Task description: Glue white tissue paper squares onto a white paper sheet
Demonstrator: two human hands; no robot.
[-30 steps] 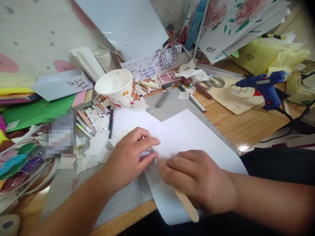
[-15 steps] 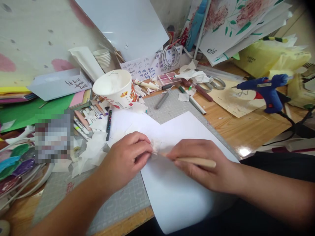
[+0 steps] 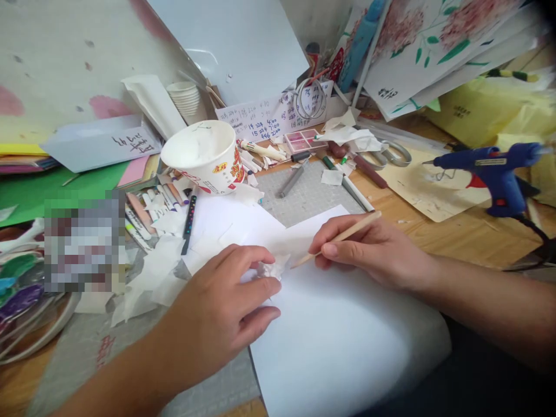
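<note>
My left hand (image 3: 234,292) rests over white paper, its first two fingers on either side of a small crumpled piece of thin white paper (image 3: 274,267). The thumb stands apart below them. Between the fingers of my right hand (image 3: 356,246) is a pale wooden stick (image 3: 350,231), gripped like a pen. Its pointed end slants down to the left and stops just right of the crumpled piece. Beneath both hands lies a large sheet of white paper (image 3: 339,347), with its near part curving over the table edge.
A paper bucket (image 3: 217,174) stands behind my left hand. Markers (image 3: 189,223) and torn paper scraps (image 3: 152,278) lie to the left on a grey cutting mat (image 3: 226,382). A blue glue gun (image 3: 490,168) is at the right, near metal scissors (image 3: 397,153).
My right hand has moved up and the stick is tilted more steeply, its tip now apart from the crumpled paper. My left fingers have spread from their tighter pinch.
</note>
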